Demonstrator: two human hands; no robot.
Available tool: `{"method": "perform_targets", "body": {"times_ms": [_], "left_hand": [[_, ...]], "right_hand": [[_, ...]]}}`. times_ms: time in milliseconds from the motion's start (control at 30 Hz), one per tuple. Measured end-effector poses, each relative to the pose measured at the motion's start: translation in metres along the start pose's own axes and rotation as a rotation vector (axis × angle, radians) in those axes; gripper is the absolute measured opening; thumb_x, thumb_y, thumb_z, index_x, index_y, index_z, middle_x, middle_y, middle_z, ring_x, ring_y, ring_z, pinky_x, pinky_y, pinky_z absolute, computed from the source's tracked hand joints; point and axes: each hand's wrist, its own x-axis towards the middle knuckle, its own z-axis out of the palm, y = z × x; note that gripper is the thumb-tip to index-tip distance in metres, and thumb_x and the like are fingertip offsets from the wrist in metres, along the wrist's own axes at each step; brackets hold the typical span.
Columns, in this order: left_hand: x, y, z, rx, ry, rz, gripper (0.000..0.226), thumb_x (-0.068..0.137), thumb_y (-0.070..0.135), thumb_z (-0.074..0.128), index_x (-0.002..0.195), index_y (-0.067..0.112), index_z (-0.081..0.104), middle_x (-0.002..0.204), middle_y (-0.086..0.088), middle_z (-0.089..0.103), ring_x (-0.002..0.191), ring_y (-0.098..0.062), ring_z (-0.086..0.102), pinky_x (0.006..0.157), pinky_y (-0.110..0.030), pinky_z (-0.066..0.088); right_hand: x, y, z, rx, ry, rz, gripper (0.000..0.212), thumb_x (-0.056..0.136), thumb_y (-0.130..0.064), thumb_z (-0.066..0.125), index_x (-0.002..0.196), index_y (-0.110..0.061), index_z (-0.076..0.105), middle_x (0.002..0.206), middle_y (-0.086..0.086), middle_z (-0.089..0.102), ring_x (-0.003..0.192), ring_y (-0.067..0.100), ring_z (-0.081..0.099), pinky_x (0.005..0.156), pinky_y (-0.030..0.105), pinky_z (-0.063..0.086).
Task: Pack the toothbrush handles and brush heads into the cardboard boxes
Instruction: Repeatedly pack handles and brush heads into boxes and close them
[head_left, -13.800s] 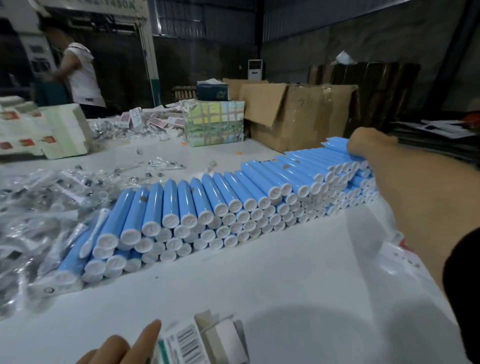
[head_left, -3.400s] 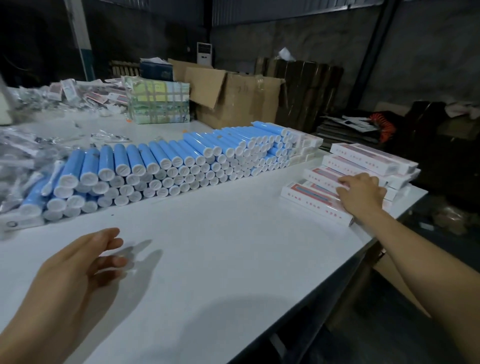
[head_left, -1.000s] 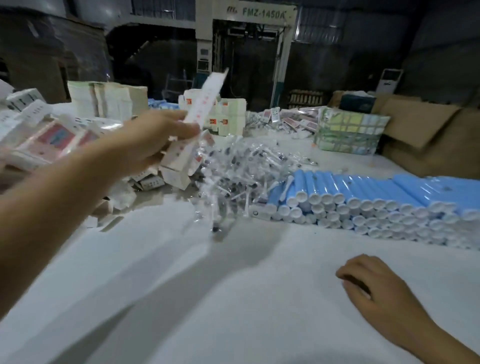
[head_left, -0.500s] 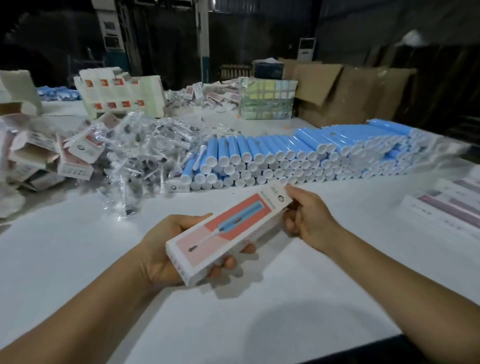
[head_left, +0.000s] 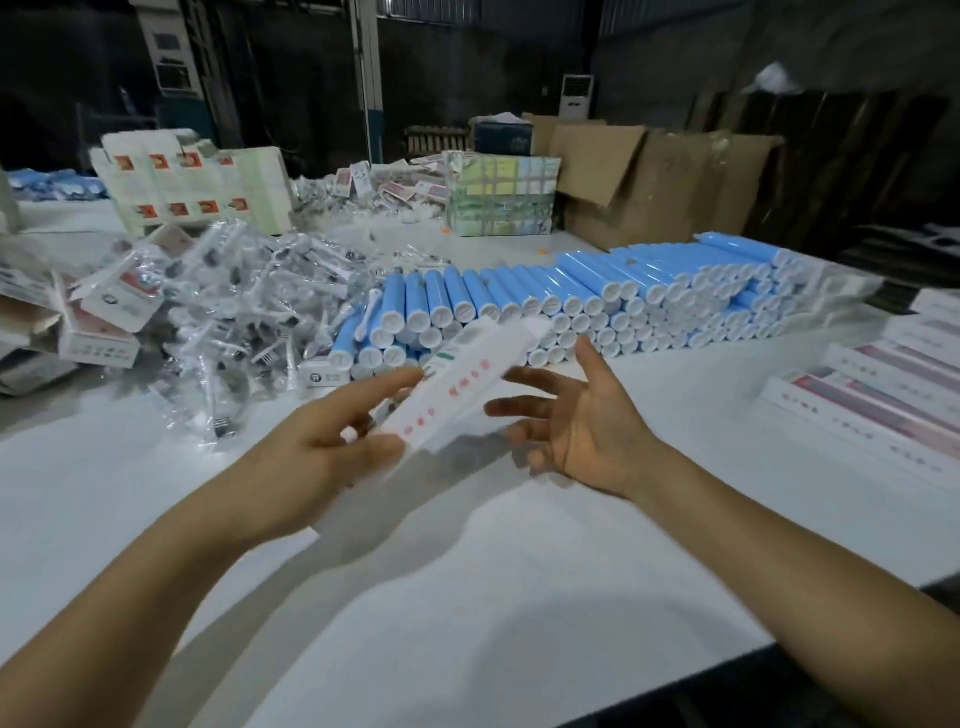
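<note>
My left hand (head_left: 332, 447) holds a long white cardboard box (head_left: 462, 379) by its near end, above the white table (head_left: 467, 597); the box is blurred and shows a white face with small red marks. My right hand (head_left: 582, 421) is beside the box with palm up and fingers spread, apart from it or just touching. A long stack of blue toothbrush handles (head_left: 597, 301) with white caps lies behind. A heap of brush heads in clear bags (head_left: 244, 301) lies at the left.
Closed white boxes (head_left: 883, 395) lie stacked at the right table edge. Loose empty boxes (head_left: 104, 322) are piled at the far left. Flat carton stacks (head_left: 192, 182), a taped bundle (head_left: 501, 195) and a brown carton (head_left: 649, 176) stand at the back.
The box has turned over from its pink printed face to a white face. My right hand has let go of its far end and opened.
</note>
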Motion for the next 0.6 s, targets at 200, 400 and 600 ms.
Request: {"method": "perform_targets", "body": {"times_ms": [200, 400, 600], "left_hand": [[-0.003, -0.013, 0.009, 1.022, -0.053, 0.199, 0.065, 0.094, 0.033, 0.047, 0.150, 0.035, 0.012, 0.153, 0.016, 0.019, 0.127, -0.015, 0.033, 0.100, -0.030, 0.029], [0.004, -0.002, 0.050, 1.177, 0.083, 0.060, 0.098, 0.076, 0.075, 0.050, 0.149, 0.013, 0.028, 0.127, 0.001, 0.052, 0.108, -0.023, 0.053, 0.088, -0.038, 0.042], [0.000, -0.007, 0.058, 1.167, 0.223, 0.239, 0.072, 0.082, 0.062, 0.037, 0.115, 0.004, 0.063, 0.093, -0.007, 0.065, 0.075, -0.032, 0.062, 0.058, -0.039, 0.048]], "right_hand": [[-0.005, 0.012, 0.009, -0.399, 0.008, -0.066, 0.018, 0.092, -0.013, 0.053, 0.099, -0.005, 0.067, 0.080, 0.022, 0.066, 0.054, 0.027, 0.064, 0.041, 0.028, 0.050], [-0.010, 0.017, 0.015, -0.464, -0.063, -0.084, 0.010, 0.092, -0.010, 0.056, 0.098, -0.008, 0.065, 0.075, 0.019, 0.069, 0.056, 0.027, 0.066, 0.045, 0.028, 0.052], [-0.009, 0.015, 0.016, -0.505, 0.005, -0.053, 0.014, 0.095, -0.012, 0.052, 0.096, -0.009, 0.066, 0.076, 0.008, 0.069, 0.048, 0.022, 0.061, 0.040, 0.025, 0.049]]}}
